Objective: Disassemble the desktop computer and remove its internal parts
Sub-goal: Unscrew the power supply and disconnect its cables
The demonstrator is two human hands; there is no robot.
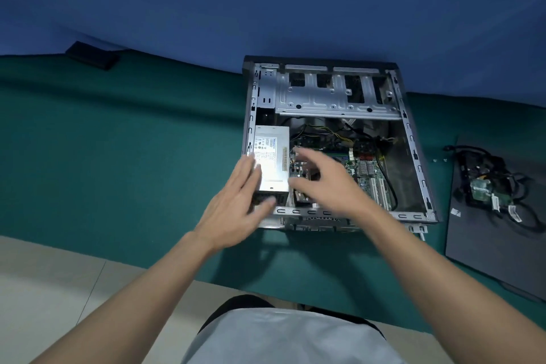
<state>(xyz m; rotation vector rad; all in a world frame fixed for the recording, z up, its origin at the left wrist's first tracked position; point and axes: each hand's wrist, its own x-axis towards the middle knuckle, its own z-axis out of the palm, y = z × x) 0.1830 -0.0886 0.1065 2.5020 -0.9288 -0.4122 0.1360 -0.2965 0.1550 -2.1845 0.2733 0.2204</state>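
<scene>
An open desktop computer case [413, 151] lies on its side on the green table. A silver power supply [273, 156] sits in its left part, with the green motherboard [369, 174] and loose cables to its right. A metal drive cage [331, 94] spans the far end. My left hand [239, 204] reaches the near left corner of the power supply, fingers spread and blurred. Just above the motherboard beside the power supply hovers my right hand [322, 180], fingers spread, holding nothing.
A dark side panel [487, 245] lies on the table at the right, with a bundle of removed cables and a small board [496, 189] on it. Two small screws [439, 160] lie beside it. A black object [93, 55] sits at the far left.
</scene>
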